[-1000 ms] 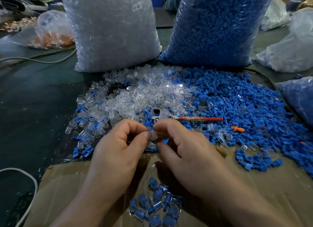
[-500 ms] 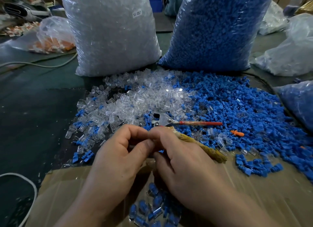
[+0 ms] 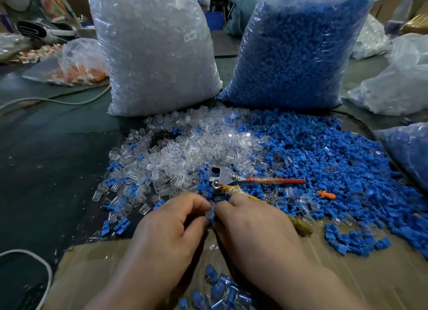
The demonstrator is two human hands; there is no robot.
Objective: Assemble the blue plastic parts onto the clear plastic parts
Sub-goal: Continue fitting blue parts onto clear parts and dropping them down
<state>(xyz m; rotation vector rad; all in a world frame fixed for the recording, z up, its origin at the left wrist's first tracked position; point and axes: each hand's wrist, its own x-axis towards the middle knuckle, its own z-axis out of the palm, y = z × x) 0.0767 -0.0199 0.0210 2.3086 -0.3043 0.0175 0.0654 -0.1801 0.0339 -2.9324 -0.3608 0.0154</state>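
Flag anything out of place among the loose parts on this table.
One orange part lies in the blue pile, unlike its neighbours. Stray blue pieces are mixed into the clear pile. A red-handled tool rests across the parts.

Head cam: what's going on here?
A person is assembling small plastic parts by hand. The left hand and right hand meet and pinch a blue piece between their fingertips; whether a clear part is in there too is hidden. Loose clear parts and blue parts are heaped just beyond, in front of two full bags. A small batch of assembled pieces lies on the cardboard below the hands.
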